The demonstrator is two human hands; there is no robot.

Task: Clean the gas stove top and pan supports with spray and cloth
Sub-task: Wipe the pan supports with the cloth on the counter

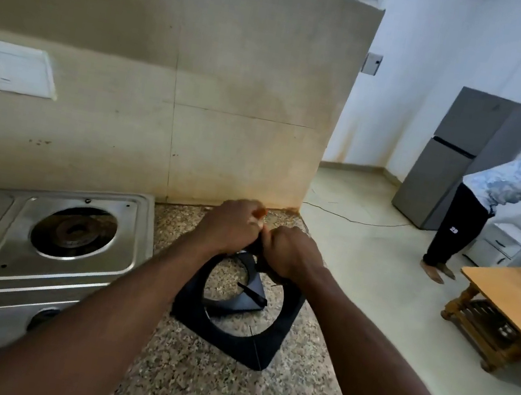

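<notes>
Granite surface [201,389] beside the stove [63,281] carries the support [237,343], tilted on its edge; right hand [290,255] grips its top, left hand [229,226] pinches an orange thing [260,212] there, so a firm hold should help the rubbing.

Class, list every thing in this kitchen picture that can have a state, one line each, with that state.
Support: off the stove, tilted up on the counter, top held.
Burner: uncovered, no flame seen.
Left hand: curled round a blurred orange item at the support's top.
Right hand: gripping the support's top.
Fridge: doors shut.
</notes>
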